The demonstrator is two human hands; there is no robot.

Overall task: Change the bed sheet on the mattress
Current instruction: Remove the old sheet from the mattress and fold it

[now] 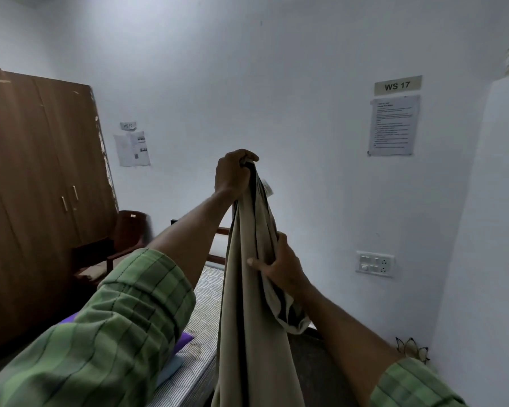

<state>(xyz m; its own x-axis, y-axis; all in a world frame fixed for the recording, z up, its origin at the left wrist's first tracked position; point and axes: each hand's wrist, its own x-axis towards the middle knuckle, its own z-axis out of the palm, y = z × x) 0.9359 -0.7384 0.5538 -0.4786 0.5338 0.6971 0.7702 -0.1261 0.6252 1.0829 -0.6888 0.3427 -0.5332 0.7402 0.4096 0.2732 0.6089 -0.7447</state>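
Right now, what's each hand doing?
Left hand: grips the top of the beige bed sheet, held high.
Right hand: grips the same sheet lower down.

Beige sheet [247,333] with dark stripes; green checked sleeves [115,333]; brown wardrobe [41,171] at nine o'clock; purple cushion [182,340]; white patterned mattress [206,306].

A plain shared bedroom, hostel-style: a bare mattress [206,292] at lower centre, a wooden wardrobe [41,177] at left, a chair [124,239] beside it, and station signs "WS 17" [398,85] with notices [393,125] taped to white walls.
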